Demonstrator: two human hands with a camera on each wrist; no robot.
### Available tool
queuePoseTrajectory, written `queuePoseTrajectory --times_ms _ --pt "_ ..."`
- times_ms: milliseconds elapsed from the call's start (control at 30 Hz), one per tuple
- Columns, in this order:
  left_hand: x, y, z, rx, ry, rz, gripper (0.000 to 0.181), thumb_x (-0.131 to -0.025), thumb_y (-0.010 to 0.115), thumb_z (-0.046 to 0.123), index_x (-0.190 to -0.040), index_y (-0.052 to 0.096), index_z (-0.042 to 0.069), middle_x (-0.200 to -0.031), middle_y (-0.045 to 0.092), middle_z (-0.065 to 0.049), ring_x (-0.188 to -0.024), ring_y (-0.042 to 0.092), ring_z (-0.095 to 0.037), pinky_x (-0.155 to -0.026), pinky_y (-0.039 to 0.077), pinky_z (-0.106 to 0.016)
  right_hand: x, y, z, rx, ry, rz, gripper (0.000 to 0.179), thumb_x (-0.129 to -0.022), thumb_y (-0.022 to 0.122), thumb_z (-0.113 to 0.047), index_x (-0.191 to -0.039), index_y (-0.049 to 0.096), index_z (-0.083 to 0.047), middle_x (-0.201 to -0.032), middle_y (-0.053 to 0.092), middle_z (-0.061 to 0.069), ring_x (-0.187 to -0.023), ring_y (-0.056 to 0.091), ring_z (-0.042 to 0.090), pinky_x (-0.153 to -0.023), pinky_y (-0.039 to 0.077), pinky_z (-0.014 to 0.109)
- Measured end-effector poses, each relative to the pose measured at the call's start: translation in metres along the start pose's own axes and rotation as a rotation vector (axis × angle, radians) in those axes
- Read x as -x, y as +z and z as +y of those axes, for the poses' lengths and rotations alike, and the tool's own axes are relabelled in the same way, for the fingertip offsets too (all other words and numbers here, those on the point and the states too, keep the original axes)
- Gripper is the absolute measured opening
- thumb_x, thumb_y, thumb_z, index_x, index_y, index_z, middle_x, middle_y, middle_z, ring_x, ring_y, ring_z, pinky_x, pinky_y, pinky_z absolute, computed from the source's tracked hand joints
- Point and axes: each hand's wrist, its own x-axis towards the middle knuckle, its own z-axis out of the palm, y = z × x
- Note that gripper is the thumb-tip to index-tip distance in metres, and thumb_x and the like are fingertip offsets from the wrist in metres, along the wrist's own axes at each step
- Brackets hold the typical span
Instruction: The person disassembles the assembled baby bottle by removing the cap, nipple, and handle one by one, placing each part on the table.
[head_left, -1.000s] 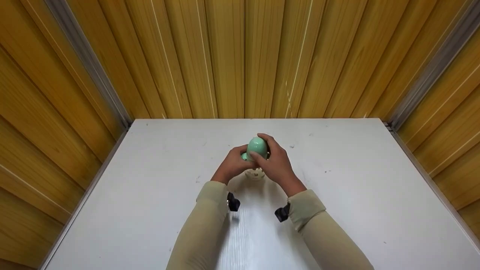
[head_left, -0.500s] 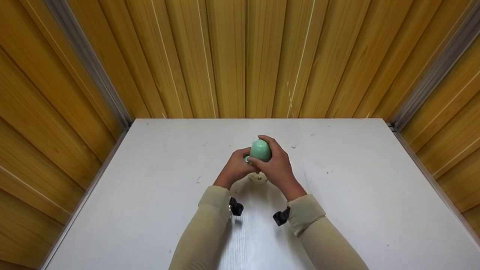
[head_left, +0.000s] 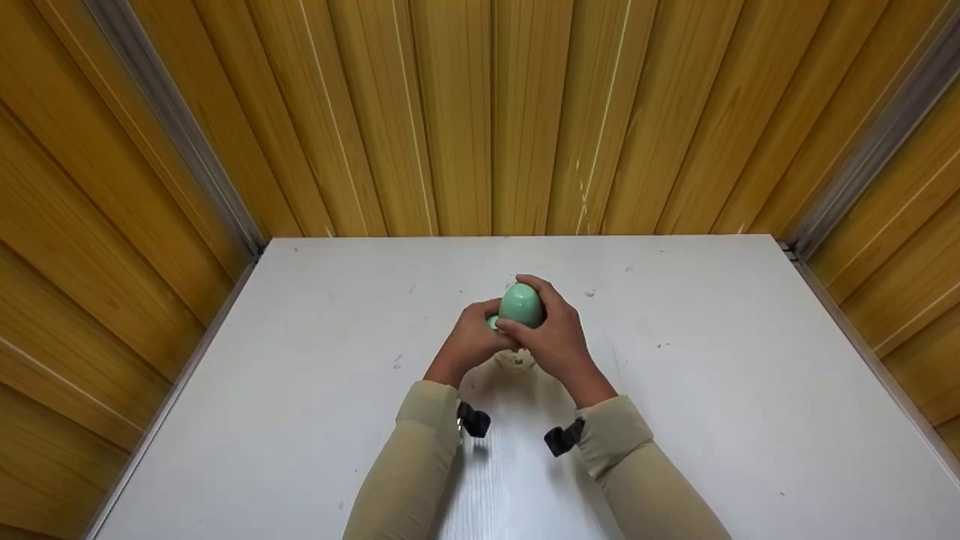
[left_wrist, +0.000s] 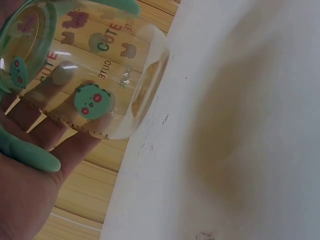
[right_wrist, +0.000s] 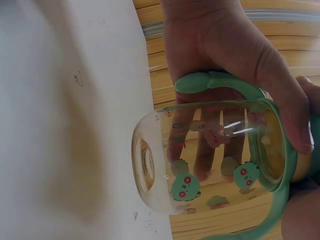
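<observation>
Both hands hold a clear baby bottle (right_wrist: 215, 155) above the table, its green dome-shaped cap (head_left: 520, 304) on top. Cartoon faces and the word CUTE are printed on its wall. My left hand (head_left: 476, 337) grips the bottle near its green collar (left_wrist: 47, 37), one green handle (left_wrist: 30, 152) lying across the palm. At the right, my right hand (head_left: 559, 330) curls round the cap and upper end, thumb near the collar and other fingers visible through the clear wall. The bottle's base (head_left: 514, 361) shows below the hands. The hands hide most of the bottle in the head view.
A white table (head_left: 300, 420) with small dark marks spreads beneath the arms. Wood-patterned panel walls (head_left: 450, 120) enclose it at the back and sides, with grey metal strips at the corners. Black wrist cameras (head_left: 564, 437) hang at both cuffs.
Both hands and the bottle have shifted slightly down and right in the head view. The grip looks much the same, with less of the green part beside the left hand showing than at first.
</observation>
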Motion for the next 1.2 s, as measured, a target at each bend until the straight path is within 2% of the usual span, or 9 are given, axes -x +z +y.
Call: queuePoseTrajectory --times_ms 200,600,667,1000,1200 --pt "0.002 0.001 -0.001 0.002 0.013 0.001 0.044 -0.069 0.085 0.025 -0.110 0.070 0.024 -0.106 0.070 0.005 -0.097 0.061 -0.018 -0.086 0.052 -0.039 0.002 0.001 0.003 -0.030 0.011 -0.010 0.064 -0.077 0.079 -0.043 -0.134 0.052 -0.034 -0.131 0.057 0.000 -0.112 0.057 0.023 -0.090 0.050 0.045" --pt "0.009 0.005 -0.005 0.034 -0.027 0.000 0.039 -0.068 0.085 0.030 -0.104 0.072 0.026 -0.102 0.071 0.007 -0.095 0.061 -0.018 -0.086 0.052 -0.038 0.010 0.001 0.002 -0.041 0.043 -0.027 0.068 -0.076 0.081 -0.041 -0.136 0.052 -0.027 -0.131 0.056 0.002 -0.112 0.056 0.024 -0.091 0.050 0.046" --pt "0.011 0.007 -0.004 0.039 -0.025 0.004 0.040 -0.067 0.086 0.030 -0.104 0.072 0.025 -0.102 0.071 0.007 -0.095 0.061 -0.018 -0.085 0.052 -0.038 0.013 0.000 0.001 -0.040 0.042 -0.030 0.066 -0.076 0.081 -0.041 -0.135 0.052 -0.030 -0.131 0.056 0.001 -0.112 0.056 0.024 -0.091 0.050 0.046" --pt "0.020 0.006 0.000 0.062 0.038 -0.009 0.039 -0.068 0.085 0.022 -0.104 0.072 0.020 -0.099 0.071 0.001 -0.089 0.062 -0.019 -0.078 0.054 -0.035 0.020 -0.004 -0.003 -0.096 0.001 -0.044 0.065 -0.074 0.083 -0.039 -0.132 0.055 -0.030 -0.126 0.059 0.000 -0.106 0.058 0.021 -0.086 0.050 0.042" --pt "0.026 0.004 0.000 0.059 0.051 -0.017 0.040 -0.067 0.086 0.027 -0.105 0.072 0.022 -0.099 0.071 0.002 -0.088 0.062 -0.019 -0.077 0.054 -0.035 0.022 -0.003 -0.002 -0.123 0.012 -0.067 0.063 -0.074 0.084 -0.034 -0.130 0.057 -0.029 -0.125 0.060 -0.002 -0.105 0.058 0.021 -0.085 0.049 0.039"
